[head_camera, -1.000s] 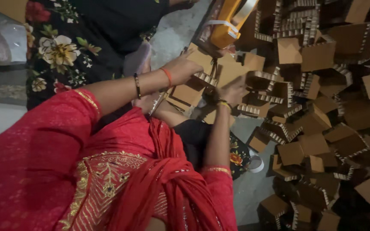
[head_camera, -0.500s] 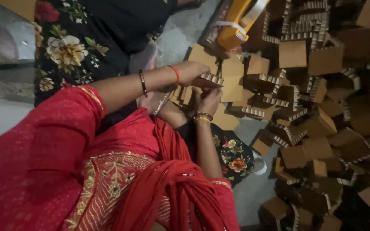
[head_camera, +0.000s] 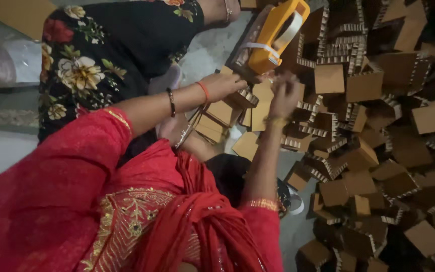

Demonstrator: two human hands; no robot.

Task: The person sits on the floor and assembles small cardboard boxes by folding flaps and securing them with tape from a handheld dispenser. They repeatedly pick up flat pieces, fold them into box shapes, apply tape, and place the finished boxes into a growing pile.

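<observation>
Holding a cardboard piece (head_camera: 237, 95) at upper centre, your left hand (head_camera: 225, 84) grips it; right hand (head_camera: 284, 93) pinches something unclear. Light, stiff, crushable board: take it by the flat faces.

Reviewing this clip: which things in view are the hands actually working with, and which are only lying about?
In hand:
- left hand resting on a cardboard piece
- right hand raised at the yellow tape dispenser
- stacked cardboard squares under the hands

Lying about:
- heap of cardboard corner blocks
- tape roll on the floor
- clear plastic roll
- another person's flowered black garment
</observation>
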